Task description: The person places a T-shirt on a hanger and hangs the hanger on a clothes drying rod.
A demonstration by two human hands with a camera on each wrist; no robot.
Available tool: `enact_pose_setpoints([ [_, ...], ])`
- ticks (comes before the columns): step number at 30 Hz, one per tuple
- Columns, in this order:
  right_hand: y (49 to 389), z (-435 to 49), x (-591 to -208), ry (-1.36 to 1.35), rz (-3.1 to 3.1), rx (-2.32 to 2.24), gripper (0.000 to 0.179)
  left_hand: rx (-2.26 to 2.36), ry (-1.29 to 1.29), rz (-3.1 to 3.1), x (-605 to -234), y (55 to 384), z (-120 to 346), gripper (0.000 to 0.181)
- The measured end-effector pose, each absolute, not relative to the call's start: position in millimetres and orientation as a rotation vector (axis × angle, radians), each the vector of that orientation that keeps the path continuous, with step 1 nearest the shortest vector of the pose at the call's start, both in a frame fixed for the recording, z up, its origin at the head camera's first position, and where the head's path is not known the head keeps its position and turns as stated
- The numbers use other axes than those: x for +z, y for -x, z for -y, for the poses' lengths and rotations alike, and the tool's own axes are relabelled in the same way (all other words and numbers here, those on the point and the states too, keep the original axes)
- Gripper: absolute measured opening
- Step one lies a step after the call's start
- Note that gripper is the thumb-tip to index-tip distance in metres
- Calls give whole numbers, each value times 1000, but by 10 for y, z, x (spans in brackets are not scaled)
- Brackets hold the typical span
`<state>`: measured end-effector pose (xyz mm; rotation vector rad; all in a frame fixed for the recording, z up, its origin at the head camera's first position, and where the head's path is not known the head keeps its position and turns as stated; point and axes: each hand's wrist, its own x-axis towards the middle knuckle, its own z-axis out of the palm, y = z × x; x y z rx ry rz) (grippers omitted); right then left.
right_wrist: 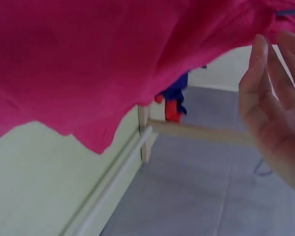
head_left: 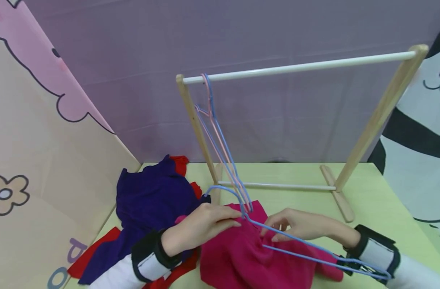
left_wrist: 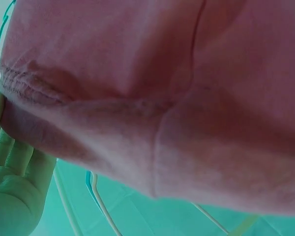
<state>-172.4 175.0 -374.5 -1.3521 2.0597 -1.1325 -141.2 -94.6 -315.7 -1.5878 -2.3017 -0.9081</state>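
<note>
A deep pink top lies bunched at the front of the table, with what looks like a sleeve stretching right. My left hand pinches its cloth beside the neck of a blue hanger. One side of that hanger goes into the cloth; its other side slants out over my right forearm. With thumb and fingers, my right hand pinches the top's edge just under the hanger's arm. The left wrist view shows my left hand at the cloth's hem, its fingers partly behind the fabric.
Behind my hands stands a wooden rack with a white rail. Pink and blue hangers hang at its left end. Dark blue clothing is heaped over red clothing on the left. A printed wall panel borders that side.
</note>
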Motion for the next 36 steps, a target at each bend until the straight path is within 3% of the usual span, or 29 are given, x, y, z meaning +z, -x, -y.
enact_pose_setpoints([
  [10,1709,-1642,-3931,1515,-2167,-884,12,-980,1560,2326,-3154,1390,980,19],
  [16,1647,-1790,-3990,1357,-2295,-830,3,-902,1518,2319,-3199,1410,1079,18],
  [23,1574,-2124,-4127,1177,-2441,-993,7,-914,1436,2378,-3245,1432,1181,17],
  [36,1416,-2517,-4062,1293,-3042,-670,23,-931,1282,2389,-3378,1500,1307,11],
])
